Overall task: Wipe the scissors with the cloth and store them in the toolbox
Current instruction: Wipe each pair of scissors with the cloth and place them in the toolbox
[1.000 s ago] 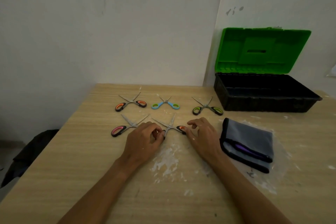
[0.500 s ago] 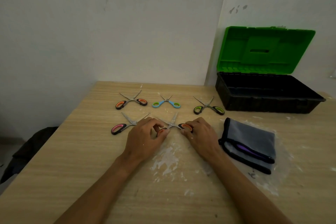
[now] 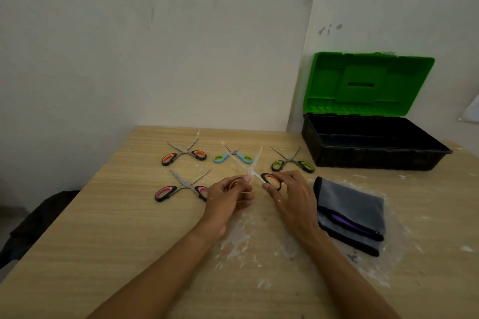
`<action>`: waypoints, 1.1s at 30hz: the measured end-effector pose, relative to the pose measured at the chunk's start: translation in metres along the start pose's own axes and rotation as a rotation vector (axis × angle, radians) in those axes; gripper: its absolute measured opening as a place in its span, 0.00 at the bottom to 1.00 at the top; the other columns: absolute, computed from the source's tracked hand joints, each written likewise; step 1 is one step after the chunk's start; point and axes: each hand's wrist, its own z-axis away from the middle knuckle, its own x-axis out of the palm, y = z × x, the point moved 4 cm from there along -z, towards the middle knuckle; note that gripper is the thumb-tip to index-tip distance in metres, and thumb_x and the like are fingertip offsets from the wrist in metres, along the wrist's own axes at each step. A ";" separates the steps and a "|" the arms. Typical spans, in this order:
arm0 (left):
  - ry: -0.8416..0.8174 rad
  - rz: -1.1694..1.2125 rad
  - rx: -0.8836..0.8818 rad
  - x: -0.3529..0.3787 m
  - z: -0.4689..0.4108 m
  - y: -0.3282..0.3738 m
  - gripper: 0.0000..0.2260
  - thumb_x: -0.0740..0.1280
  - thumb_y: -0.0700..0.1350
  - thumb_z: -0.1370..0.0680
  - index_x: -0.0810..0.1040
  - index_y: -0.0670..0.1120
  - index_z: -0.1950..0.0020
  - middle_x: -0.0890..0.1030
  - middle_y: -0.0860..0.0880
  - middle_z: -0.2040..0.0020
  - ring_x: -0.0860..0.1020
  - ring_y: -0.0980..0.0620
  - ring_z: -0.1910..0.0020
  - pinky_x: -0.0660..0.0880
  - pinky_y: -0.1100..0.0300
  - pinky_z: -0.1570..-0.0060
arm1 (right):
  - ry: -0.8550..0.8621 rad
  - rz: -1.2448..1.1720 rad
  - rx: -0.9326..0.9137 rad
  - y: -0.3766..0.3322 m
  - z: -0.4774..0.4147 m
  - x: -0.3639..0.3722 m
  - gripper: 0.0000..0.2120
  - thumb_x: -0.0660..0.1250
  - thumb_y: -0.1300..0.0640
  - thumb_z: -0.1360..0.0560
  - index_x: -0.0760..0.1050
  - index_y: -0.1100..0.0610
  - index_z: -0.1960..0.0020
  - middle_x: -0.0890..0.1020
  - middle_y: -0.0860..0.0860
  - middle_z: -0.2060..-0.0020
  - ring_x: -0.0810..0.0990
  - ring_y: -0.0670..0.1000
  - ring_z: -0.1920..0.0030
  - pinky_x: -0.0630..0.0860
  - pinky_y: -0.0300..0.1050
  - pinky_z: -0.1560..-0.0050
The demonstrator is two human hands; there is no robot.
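- Lifted just now, the orange-handled scissors (image 3: 251, 171) hang above the surface (image 3: 103, 228), blades spread.
- Left hand (image 3: 228, 197) and right hand (image 3: 287, 194) each clamp fingers round one handle.

A pale wood-grain tabletop (image 3: 103, 215) bears white chalky smears (image 3: 234, 241) at six o'clock. A black crumpled fabric heap (image 3: 33, 223) lies at eight o'clock.

A wood-grain bench (image 3: 77, 241), streaked with white smears (image 3: 236, 238), is sitting in a dim corner where two plain off-white walls (image 3: 181, 46) are meeting; a dark heap (image 3: 39, 225) is lying low beside its left edge.
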 end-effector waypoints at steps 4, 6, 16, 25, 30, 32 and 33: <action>0.010 -0.012 0.001 0.000 -0.003 -0.009 0.06 0.70 0.43 0.20 0.83 0.44 0.44 0.83 0.48 0.64 0.77 0.57 0.72 0.75 0.65 0.71 | -0.001 -0.011 0.009 0.002 0.005 -0.001 0.19 0.68 0.40 0.25 0.79 0.49 0.39 0.79 0.46 0.48 0.76 0.45 0.49 0.72 0.37 0.53; 0.021 -0.050 0.013 0.001 -0.005 -0.011 0.08 0.68 0.43 0.18 0.81 0.42 0.42 0.80 0.49 0.65 0.72 0.58 0.73 0.70 0.65 0.73 | -0.007 -0.028 0.013 0.002 0.008 -0.002 0.19 0.68 0.40 0.26 0.80 0.49 0.40 0.79 0.46 0.49 0.76 0.44 0.49 0.73 0.37 0.52; 0.022 -0.073 -0.007 0.008 -0.008 -0.019 0.10 0.71 0.47 0.20 0.80 0.41 0.47 0.71 0.54 0.74 0.67 0.58 0.75 0.64 0.62 0.73 | -0.091 -0.081 0.031 0.013 0.008 -0.014 0.23 0.64 0.33 0.27 0.77 0.46 0.40 0.77 0.42 0.53 0.74 0.41 0.56 0.74 0.39 0.55; -0.019 -0.106 0.025 0.009 -0.006 -0.017 0.09 0.69 0.47 0.19 0.81 0.41 0.49 0.70 0.54 0.74 0.65 0.58 0.76 0.63 0.62 0.73 | -0.275 0.319 0.266 0.120 -0.033 -0.073 0.18 0.66 0.48 0.22 0.73 0.49 0.33 0.74 0.52 0.34 0.73 0.53 0.35 0.70 0.56 0.34; -0.014 -0.131 0.020 0.011 -0.005 -0.018 0.08 0.70 0.47 0.20 0.81 0.42 0.49 0.71 0.54 0.74 0.66 0.57 0.75 0.64 0.60 0.72 | -0.497 0.360 0.307 0.131 -0.041 -0.070 0.17 0.69 0.44 0.25 0.77 0.50 0.39 0.78 0.51 0.38 0.73 0.53 0.37 0.71 0.56 0.36; -0.016 -0.143 0.031 0.011 -0.004 -0.016 0.08 0.70 0.47 0.20 0.81 0.42 0.49 0.71 0.54 0.74 0.67 0.56 0.74 0.65 0.61 0.71 | -0.443 0.344 0.269 0.129 -0.040 -0.070 0.10 0.70 0.47 0.25 0.78 0.49 0.46 0.79 0.50 0.42 0.74 0.52 0.40 0.70 0.57 0.36; -0.014 -0.141 0.034 0.011 -0.003 -0.016 0.08 0.70 0.47 0.20 0.82 0.42 0.49 0.72 0.53 0.73 0.68 0.56 0.73 0.67 0.61 0.71 | -0.419 0.331 0.257 0.128 -0.040 -0.072 0.07 0.69 0.48 0.25 0.77 0.48 0.48 0.79 0.50 0.44 0.75 0.52 0.41 0.69 0.58 0.35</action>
